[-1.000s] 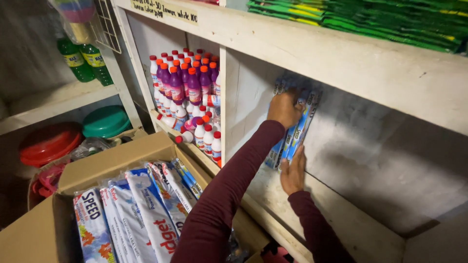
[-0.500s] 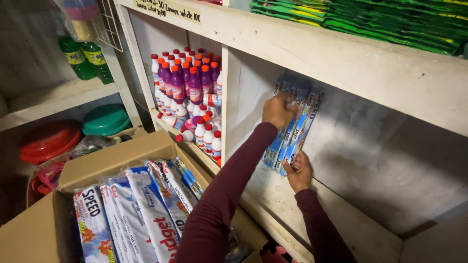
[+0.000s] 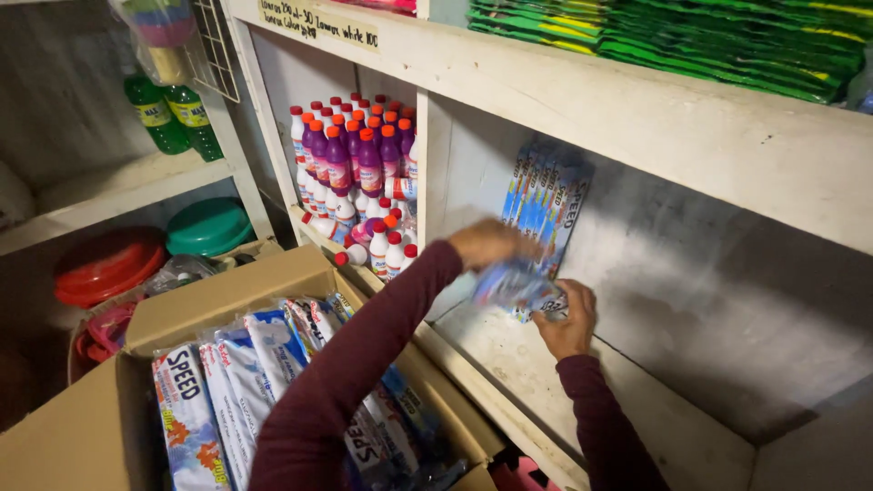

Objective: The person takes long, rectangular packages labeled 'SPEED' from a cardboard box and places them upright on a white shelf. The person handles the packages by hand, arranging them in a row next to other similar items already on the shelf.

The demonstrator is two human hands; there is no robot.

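Glossy blue-and-white detergent packet, blurred, centre frame inside the wooden shelf bay: your left hand and right hand both clamp it. Upright matching packets stand behind; cardboard box lower left.

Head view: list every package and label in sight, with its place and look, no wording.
Blue-white packets: upright row at the shelf's back wall.
Blurred blue-white packet: held between left hand and right hand.
Blue-white packets: upright in the cardboard box.
Purple and white bottles, red caps: left compartment.
Green packets: stacked on the top shelf.
Handwritten paper label: shelf edge.
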